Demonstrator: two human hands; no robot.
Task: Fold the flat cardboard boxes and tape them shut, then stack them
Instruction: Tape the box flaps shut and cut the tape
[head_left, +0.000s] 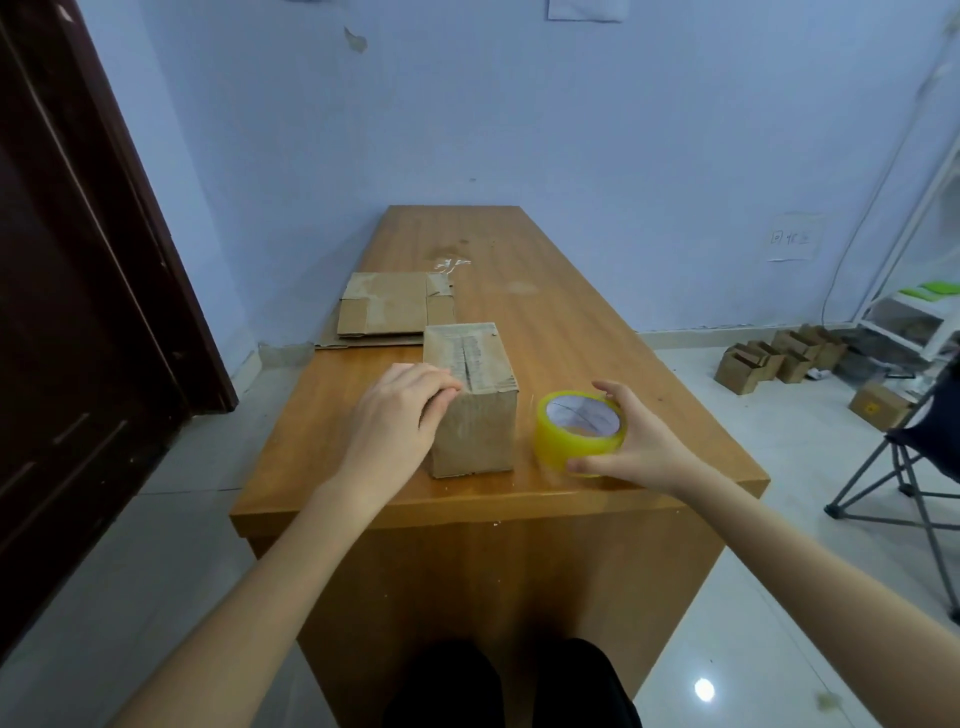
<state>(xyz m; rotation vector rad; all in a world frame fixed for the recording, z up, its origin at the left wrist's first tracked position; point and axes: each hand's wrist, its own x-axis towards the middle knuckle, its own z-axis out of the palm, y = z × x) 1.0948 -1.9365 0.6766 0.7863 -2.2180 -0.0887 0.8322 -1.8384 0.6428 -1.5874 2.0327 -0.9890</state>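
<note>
Step in hand looks like taping the top seam of the folded cardboard box (470, 395), which stands near the front edge of the wooden table (597, 322). To do it well: keep the flaps pressed level so the seam stays closed, find the tape end first, start the strip partway down one side, run it straight over the seam w/ tension, rub it flat.

Left hand (400, 410) rests on the box's near-left top edge, fingers curled over it, holding it down. Right hand (631, 441) reaches in from the right, thumb and fingers gripping the yellow tape roll (579, 434), just beside the box. Flat cardboard boxes (395, 309) wait further back.
</note>
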